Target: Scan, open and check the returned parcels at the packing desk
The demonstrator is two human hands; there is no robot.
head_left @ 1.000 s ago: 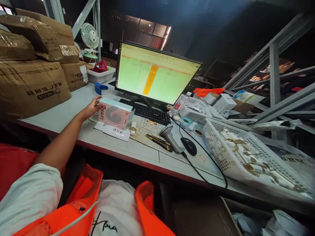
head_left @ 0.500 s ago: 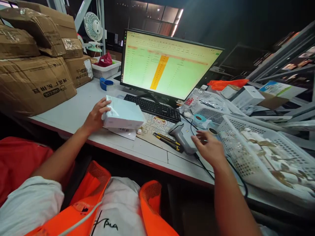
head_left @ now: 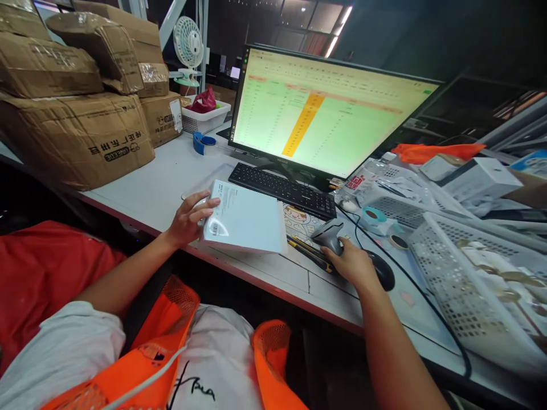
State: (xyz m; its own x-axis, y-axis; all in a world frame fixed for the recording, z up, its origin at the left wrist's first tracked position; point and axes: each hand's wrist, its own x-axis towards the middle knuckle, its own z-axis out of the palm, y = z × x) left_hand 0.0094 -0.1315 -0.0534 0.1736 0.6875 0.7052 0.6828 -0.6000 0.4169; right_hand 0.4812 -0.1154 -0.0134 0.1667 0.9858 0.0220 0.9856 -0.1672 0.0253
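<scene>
My left hand grips the left edge of a pale, flat box with a barcode label at its left side. The box is tilted above the front of the desk, its top face turned up toward me. On the right, my right hand is closed around the grey barcode scanner, whose head points forward and left. Two yellow and black utility knives lie just left of that hand. A black computer mouse sits right beside it, partly covered by the hand.
A black keyboard lies before the monitor. Brown cartons are stacked at the left. A white perforated basket stands at the right, with tape rolls near it. The scanner's cable runs along the desk.
My right hand has closed on the scanner, which it was only hovering beside. My left hand has tipped the box so its labelled face shows more. The view has shifted.
</scene>
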